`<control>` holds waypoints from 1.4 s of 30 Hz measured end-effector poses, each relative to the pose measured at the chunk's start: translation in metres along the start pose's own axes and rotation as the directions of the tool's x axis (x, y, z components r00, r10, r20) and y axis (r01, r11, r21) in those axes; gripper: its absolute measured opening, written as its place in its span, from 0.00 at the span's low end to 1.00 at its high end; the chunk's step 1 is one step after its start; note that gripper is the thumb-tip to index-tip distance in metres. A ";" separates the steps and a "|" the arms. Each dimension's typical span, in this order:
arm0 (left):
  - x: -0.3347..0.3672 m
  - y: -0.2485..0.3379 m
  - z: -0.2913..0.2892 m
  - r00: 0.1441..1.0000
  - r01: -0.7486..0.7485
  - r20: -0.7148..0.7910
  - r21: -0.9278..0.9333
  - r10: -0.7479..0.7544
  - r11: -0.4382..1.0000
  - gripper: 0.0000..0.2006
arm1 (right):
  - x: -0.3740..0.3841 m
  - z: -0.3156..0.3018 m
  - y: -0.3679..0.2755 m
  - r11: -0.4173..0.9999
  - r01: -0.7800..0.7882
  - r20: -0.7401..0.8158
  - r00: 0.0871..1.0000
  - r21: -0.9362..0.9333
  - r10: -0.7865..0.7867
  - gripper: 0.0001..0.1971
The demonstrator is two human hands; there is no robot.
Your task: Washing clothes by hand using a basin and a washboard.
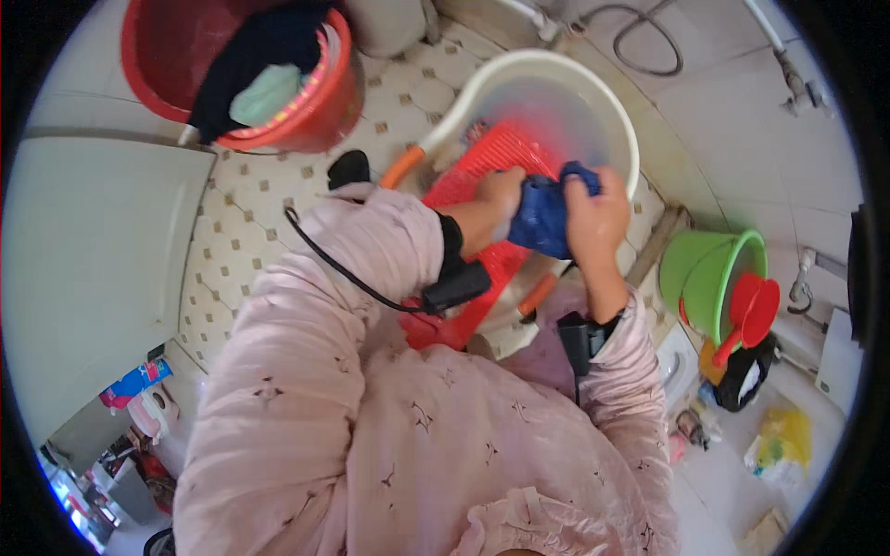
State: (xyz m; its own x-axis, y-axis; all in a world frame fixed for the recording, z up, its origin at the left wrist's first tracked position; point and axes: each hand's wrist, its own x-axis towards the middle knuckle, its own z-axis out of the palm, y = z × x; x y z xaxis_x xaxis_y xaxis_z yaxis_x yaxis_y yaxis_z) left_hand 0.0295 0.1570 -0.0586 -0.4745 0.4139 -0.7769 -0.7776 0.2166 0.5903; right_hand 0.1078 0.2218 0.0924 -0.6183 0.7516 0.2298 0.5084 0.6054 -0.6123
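A wet dark blue cloth (540, 218) is stretched between my two hands above a red ribbed washboard (477, 167). My left hand (501, 195) is closed on the cloth's left side, its fingers partly hidden. On the other side my right hand (598, 215) grips a bunched part of it, thumb on top. The washboard leans in a white basin (633, 139) with orange handles, its lower end against my front. Cloudy water (565, 107) lies in the basin's far part.
Far left stand red tubs (320, 130) with dark and pale clothes. A green bucket (681, 278) with a red dipper (753, 306) is at the right. Taps and a hose (672, 60) run along the tiled wall. A black cable (338, 264) hangs by my left sleeve.
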 end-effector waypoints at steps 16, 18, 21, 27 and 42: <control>-0.176 0.251 -0.124 0.569 -0.736 -0.112 -0.510 0.815 0.444 0.10 | 0.020 0.002 -0.005 0.262 -0.695 0.718 0.696 0.669 0.015 0.23; -0.182 0.279 -0.170 0.408 -0.845 -0.179 -0.444 0.895 0.297 0.12 | 0.019 0.007 -0.004 0.358 -0.687 0.714 0.696 0.633 0.075 0.18; -0.178 0.297 -0.236 0.262 -0.919 -0.184 -0.347 0.947 0.187 0.17 | 0.021 0.011 -0.001 0.338 -0.692 0.692 0.708 0.638 0.143 0.13; -0.081 0.223 -0.354 0.239 -0.367 -0.087 0.914 0.967 0.173 0.19 | 0.014 0.030 -0.012 0.538 -0.672 0.705 0.684 0.509 0.188 0.10; -0.093 0.225 -0.310 0.410 0.147 0.179 0.955 0.894 -0.258 0.33 | 0.000 0.019 -0.004 0.705 -0.548 0.690 0.714 0.450 0.115 0.11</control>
State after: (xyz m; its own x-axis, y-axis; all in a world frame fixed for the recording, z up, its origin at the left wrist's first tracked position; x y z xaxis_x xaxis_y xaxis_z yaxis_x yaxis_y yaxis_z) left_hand -0.2292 -0.1065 0.0783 -0.8163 0.5213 0.2486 0.5248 0.8493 -0.0577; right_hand 0.0947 0.2143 0.0801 -0.7970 0.4258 -0.4284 0.4276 -0.1032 -0.8981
